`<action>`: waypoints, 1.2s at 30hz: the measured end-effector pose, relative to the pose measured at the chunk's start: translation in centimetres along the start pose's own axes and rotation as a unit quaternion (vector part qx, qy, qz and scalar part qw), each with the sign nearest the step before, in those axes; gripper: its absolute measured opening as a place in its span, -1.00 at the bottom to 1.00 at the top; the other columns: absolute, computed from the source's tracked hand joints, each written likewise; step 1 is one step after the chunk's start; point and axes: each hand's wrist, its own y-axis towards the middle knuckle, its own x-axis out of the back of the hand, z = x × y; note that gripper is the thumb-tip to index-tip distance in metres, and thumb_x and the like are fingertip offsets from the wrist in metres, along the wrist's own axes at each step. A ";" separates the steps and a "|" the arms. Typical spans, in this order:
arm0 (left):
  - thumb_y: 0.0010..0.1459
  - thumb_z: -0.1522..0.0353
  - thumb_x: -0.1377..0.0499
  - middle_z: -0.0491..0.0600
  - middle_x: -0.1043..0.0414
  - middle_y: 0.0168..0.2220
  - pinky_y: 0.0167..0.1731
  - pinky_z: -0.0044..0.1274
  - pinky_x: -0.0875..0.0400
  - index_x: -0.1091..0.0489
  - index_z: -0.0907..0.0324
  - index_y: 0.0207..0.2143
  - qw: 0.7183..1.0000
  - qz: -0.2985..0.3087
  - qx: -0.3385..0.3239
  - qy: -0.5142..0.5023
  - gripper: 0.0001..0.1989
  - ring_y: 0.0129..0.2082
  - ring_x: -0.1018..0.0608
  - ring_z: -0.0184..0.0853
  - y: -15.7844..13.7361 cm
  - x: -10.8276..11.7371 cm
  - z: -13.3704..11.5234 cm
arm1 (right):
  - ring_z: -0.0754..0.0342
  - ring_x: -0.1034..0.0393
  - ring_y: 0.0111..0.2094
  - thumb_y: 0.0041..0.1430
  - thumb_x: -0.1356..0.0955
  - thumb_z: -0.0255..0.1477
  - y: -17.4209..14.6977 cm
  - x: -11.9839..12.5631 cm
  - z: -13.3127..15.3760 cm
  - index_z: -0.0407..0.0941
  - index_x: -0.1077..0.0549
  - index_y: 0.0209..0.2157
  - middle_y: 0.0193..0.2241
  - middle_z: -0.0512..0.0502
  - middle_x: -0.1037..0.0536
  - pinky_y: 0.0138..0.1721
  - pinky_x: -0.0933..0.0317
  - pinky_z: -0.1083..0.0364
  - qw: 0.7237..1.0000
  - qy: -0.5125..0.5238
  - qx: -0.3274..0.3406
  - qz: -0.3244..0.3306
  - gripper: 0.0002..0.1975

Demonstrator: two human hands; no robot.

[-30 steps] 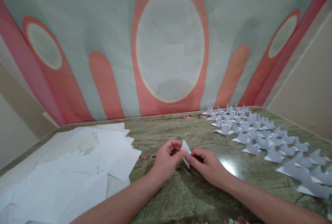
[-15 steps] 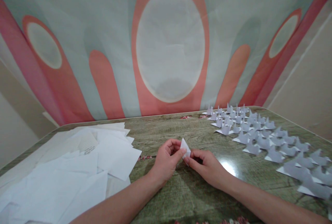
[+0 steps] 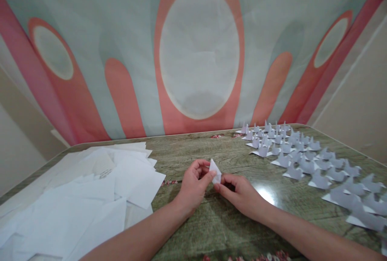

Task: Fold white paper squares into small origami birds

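A small piece of folded white paper with a pointed top is held up over the middle of the table. My left hand pinches it from the left, thumb across its front face. From the right, my right hand has thumb and forefinger closed at the paper's lower end. The fingertips hide its bottom part.
Loose sheets of white paper lie in a broad overlapping pile on the left. Rows of folded white paper birds stand on the right side of the wood-patterned table. A patterned backdrop hangs behind the far edge.
The folded paper has tilted slightly and its tip sits a little farther left and higher. Both hands keep nearly the same place, with a small shift of the fingers.
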 end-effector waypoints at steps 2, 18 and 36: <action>-0.05 0.38 -0.24 -0.13 -0.35 -0.48 -0.38 -0.60 -0.27 -0.24 0.23 -0.30 1.000 0.001 0.001 -0.003 -0.73 -0.45 -0.39 -0.43 0.0 0.0 0.0 | 0.17 -0.13 -0.55 0.15 -0.23 -0.35 0.0 0.0 0.0 -0.15 -0.30 -0.58 -0.63 0.07 -0.27 -0.50 -0.01 0.18 1.000 -0.008 0.001 0.003 -0.73; -0.04 0.36 -0.24 -0.09 -0.39 -0.45 -0.35 -0.61 -0.27 -0.27 0.26 -0.30 0.999 -0.021 0.013 -0.026 -0.74 -0.43 -0.41 -0.44 0.0 -0.2 -0.6 | 0.15 -0.19 -0.50 0.17 -0.23 -0.39 -0.2 -0.3 -0.6 -0.14 -0.27 -0.58 -0.59 0.05 -0.33 -0.40 -0.01 0.17 0.991 -0.123 0.055 -0.019 -0.74; -0.05 0.38 -0.25 -0.15 -0.34 -0.50 -0.42 -0.62 -0.27 -0.26 0.22 -0.33 1.000 0.011 0.011 -0.023 -0.76 -0.47 -0.39 -0.46 -0.6 -0.5 -0.5 | 0.18 -0.14 -0.54 0.09 -0.26 -0.35 -0.1 -0.3 0.1 -0.16 -0.30 -0.58 -0.60 0.05 -0.31 -0.49 -0.04 0.19 0.999 0.030 -0.003 -0.031 -0.76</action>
